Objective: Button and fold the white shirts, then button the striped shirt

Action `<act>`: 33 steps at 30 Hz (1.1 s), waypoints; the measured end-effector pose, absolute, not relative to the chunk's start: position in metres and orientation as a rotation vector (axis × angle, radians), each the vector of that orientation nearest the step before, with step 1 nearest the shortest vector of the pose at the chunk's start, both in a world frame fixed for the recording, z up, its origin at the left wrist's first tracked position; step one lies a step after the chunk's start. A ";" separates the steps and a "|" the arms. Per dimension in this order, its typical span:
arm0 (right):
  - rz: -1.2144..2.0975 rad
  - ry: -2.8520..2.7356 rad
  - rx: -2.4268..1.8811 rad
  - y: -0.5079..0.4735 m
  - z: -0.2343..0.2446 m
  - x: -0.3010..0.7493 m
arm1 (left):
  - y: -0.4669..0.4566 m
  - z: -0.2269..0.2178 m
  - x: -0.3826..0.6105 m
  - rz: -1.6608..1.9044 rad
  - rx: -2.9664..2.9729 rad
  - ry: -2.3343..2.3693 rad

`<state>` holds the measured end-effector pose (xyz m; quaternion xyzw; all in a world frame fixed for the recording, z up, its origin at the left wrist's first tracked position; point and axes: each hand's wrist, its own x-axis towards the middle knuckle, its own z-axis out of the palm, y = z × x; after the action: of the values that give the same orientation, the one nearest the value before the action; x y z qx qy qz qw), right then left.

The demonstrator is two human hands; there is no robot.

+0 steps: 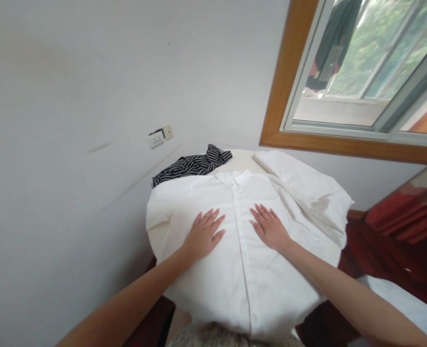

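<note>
A white button-up shirt point(220, 274) lies spread front side up over a round white table point(239, 159), its collar at the far side and its hem hanging over the near edge. My left hand point(204, 233) rests flat on the shirt's left half, fingers spread. On the other side of the button strip, my right hand point(269, 227) also presses flat, with its fingers stretched out. Both hands are open and grip nothing. The right sleeve point(307, 185) stretches out loosely toward the table's far right edge, with some folds in it.
A black-and-white striped cloth point(191, 166) lies bunched at the back left of the table, against the wall point(90, 96). A wall socket point(156, 140) sits above it. At the right are a wood-framed window point(276, 96), a red curtain point(408, 212) and white fabric point(404, 308) low down.
</note>
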<state>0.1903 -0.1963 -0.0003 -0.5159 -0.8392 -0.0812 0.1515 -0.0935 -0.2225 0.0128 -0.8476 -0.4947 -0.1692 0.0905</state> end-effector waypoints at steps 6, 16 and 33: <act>-0.078 -2.414 -1.566 -0.190 0.017 0.185 | -0.223 0.017 -0.090 -0.469 -2.532 -1.532; -0.028 -2.347 -1.649 -0.141 0.026 0.101 | -0.143 0.048 -0.123 -0.363 -2.312 -1.589; -0.049 -2.304 -1.641 -0.141 0.014 0.098 | -0.070 0.066 -0.259 -0.255 -1.945 -2.023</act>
<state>0.0978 -0.1413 0.0135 -0.5731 -0.8045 -0.0171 0.1554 -0.2589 -0.0703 0.0663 -0.6812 -0.7085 -0.0893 0.1613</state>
